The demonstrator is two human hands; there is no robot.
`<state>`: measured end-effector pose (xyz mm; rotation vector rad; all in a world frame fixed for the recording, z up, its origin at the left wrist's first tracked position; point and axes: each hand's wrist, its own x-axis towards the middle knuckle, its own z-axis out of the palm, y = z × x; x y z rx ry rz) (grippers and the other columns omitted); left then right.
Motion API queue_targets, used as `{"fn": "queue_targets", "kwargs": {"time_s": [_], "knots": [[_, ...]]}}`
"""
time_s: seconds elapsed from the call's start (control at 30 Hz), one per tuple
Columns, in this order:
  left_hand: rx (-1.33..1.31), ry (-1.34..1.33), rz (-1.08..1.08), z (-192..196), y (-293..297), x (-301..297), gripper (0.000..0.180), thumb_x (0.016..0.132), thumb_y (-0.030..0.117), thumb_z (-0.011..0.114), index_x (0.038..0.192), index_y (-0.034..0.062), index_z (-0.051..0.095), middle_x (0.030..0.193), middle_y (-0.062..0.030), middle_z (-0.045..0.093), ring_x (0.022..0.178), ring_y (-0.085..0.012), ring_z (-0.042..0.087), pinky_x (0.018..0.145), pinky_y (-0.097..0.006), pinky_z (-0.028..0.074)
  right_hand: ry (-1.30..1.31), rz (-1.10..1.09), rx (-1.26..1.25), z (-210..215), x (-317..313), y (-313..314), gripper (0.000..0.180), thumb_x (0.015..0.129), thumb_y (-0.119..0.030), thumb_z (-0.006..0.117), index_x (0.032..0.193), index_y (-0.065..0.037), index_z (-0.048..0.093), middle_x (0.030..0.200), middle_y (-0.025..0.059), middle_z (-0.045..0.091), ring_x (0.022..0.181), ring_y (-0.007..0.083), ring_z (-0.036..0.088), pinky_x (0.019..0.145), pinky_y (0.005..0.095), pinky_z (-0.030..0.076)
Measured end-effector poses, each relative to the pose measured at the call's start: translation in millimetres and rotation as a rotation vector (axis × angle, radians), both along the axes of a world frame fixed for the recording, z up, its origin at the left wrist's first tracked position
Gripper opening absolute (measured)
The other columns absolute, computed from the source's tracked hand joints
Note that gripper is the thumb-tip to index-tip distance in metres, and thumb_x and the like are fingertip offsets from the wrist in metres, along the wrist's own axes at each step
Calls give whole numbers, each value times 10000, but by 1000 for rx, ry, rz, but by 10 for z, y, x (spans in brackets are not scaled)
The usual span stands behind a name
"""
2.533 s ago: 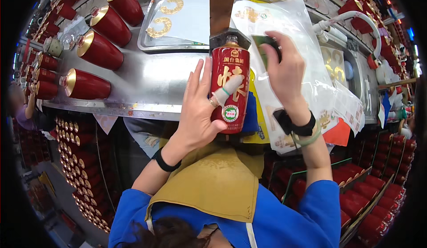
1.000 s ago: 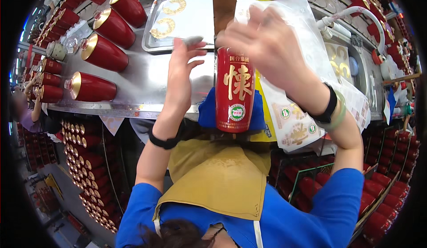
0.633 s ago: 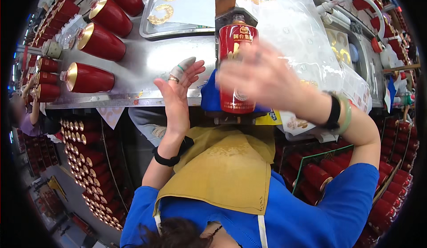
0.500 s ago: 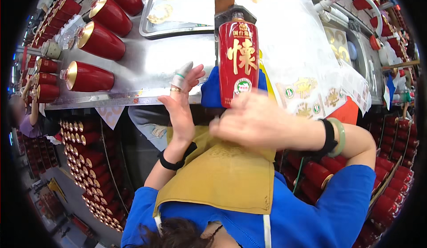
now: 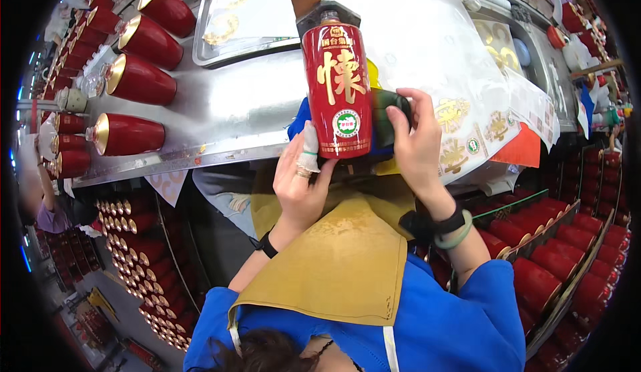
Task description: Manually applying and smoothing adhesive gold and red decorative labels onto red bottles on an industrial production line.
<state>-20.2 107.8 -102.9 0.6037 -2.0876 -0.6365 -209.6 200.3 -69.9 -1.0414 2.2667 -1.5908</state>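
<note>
A red bottle (image 5: 339,98) with gold lettering and a round green-and-white emblem lies with its neck against a dark block and its base toward me. My left hand (image 5: 304,181) is closed at the bottle's lower left corner, its thumb by the base. One of its fingers wears a white finger cot (image 5: 310,139) with a green band. My right hand (image 5: 417,141) is closed on a dark green, soft-looking pad (image 5: 386,119) just right of the bottle. Blue and yellow cloth (image 5: 298,119) shows behind the bottle.
Several red bottles with gold shoulders (image 5: 130,135) lie along the metal table's left. A metal tray (image 5: 200,55) with gold decals stands at the back. Decal sheets (image 5: 461,65) cover the right side. Racks of red bottles (image 5: 534,285) flank me below the table.
My left hand has come from open in the air to the bottle's base. My right hand has moved from over the bottle's lower end to its right side, where the dark green pad now shows.
</note>
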Motion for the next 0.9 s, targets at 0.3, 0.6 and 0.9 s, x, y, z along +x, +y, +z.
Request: {"fn": "queue_targets", "kwargs": {"time_s": [0.3,0.6,0.9], "knots": [[331,-41,102,162,-73,-170,688,684,103,910,1313,-3,652,1117,-157,715,1132,-354,644,1064,-470,464,652,434,-175,645,-170,-162,214,755,-24,713,954,-91,755,1003,-4,741,878,208,651,818,359,494],[266,13,44,109,-127,-112,629,671,58,877,1267,-8,685,1045,-130,732,1044,-307,667,1091,-469,436,797,621,-155,767,38,-31,307,697,-130,734,997,-140,798,971,-58,741,738,147,554,676,325,425],[-247,7,-16,201,-61,-172,378,802,127,814,1170,212,795,1431,-120,626,1266,-320,567,1037,-454,481,610,474,-49,974,-166,57,274,753,-41,808,1019,-91,767,923,37,748,774,210,639,721,346,486]]}}
